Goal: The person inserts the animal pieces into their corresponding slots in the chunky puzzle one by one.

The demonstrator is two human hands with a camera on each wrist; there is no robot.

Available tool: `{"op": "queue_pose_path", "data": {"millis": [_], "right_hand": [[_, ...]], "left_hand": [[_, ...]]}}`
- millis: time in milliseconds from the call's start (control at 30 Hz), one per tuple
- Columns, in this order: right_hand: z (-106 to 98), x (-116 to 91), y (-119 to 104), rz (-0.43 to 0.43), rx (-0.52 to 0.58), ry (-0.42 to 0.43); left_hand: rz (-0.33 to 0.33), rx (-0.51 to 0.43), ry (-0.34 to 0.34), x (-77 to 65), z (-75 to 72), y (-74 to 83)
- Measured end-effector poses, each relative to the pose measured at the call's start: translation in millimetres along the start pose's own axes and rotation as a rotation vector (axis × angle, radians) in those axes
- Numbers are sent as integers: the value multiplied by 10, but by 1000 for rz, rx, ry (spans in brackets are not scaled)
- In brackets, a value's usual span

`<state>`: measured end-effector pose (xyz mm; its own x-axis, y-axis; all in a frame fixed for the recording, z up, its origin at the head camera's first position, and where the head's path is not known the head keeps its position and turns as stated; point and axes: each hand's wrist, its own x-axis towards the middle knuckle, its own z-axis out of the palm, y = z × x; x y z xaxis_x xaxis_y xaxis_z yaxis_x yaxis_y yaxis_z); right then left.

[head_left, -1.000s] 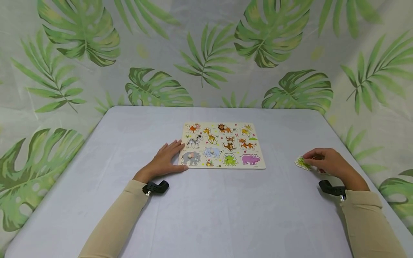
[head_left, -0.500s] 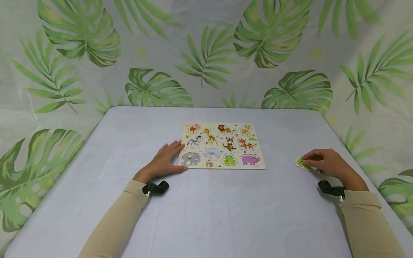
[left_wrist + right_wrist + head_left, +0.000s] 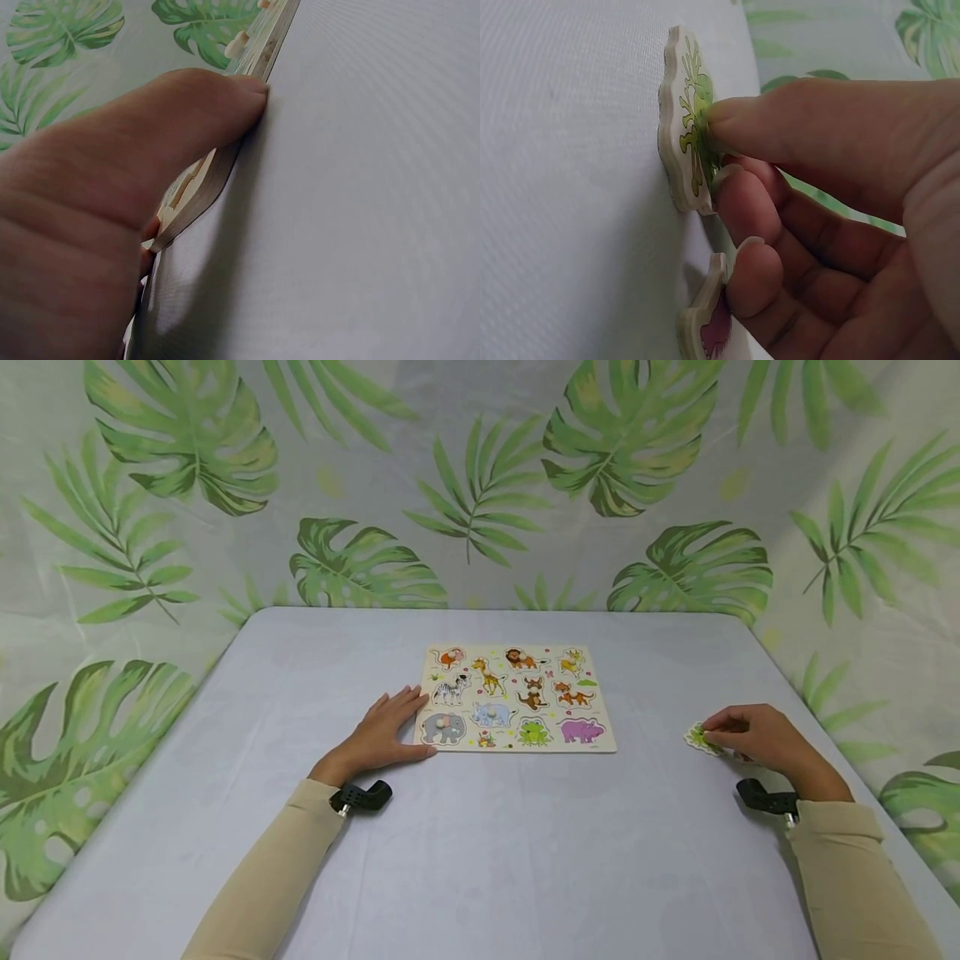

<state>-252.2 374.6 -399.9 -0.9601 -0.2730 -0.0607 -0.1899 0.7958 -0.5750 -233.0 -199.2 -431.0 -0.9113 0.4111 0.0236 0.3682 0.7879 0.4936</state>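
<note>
A wooden animal puzzle board point(image 3: 551, 747) lies flat on the white-covered table. My left hand point(image 3: 378, 733) rests at its lower left corner, fingers fairly straight along the left side and thumb point(image 3: 202, 109) against the front edge. Off to the right, my right hand point(image 3: 768, 742) pinches a frog puzzle piece point(image 3: 676, 135) between thumb and fingers. The frog piece stays close over the cloth. Just beneath the curled lower fingers is a second puzzle piece point(image 3: 716, 326) with a purple-pink picture, mostly hidden by the hand in the head view.
Knobbed animals such as the elephant point(image 3: 444, 729) and rhino point(image 3: 491, 715) sit on the board. The frog picture point(image 3: 534, 732) and purple hippo picture point(image 3: 582, 732) are in its front row. A leaf-print curtain point(image 3: 510, 485) hangs behind the table point(image 3: 480, 860).
My right hand has shifted very slightly left, covering more of the second piece. The frog piece, the board and my left hand stay nearly where they were.
</note>
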Motion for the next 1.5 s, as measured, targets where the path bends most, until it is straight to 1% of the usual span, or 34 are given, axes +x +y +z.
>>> {"op": "queue_pose_path", "data": {"millis": [267,367,767,900,1133,1333,1500], "right_hand": [[30,21,31,-26,-57,46],[39,22,46,-24,-73,57],[49,27,7,-8,-77,110],[69,40,-14,-27,-78,126],[115,78,-68,-88,-94,156],[155,95,-125,-98,-87,157],[206,121,-170,-129,-74,155]], "left_hand": [[3,-7,-1,-13,1,-1],[3,-5,-2,-9,11,-6],[15,6,9,4,3,-13],[9,13,3,1,5,-16],[6,11,6,0,0,-15],[8,9,7,-6,-7,-8],[8,7,11,-9,-7,-7]]}}
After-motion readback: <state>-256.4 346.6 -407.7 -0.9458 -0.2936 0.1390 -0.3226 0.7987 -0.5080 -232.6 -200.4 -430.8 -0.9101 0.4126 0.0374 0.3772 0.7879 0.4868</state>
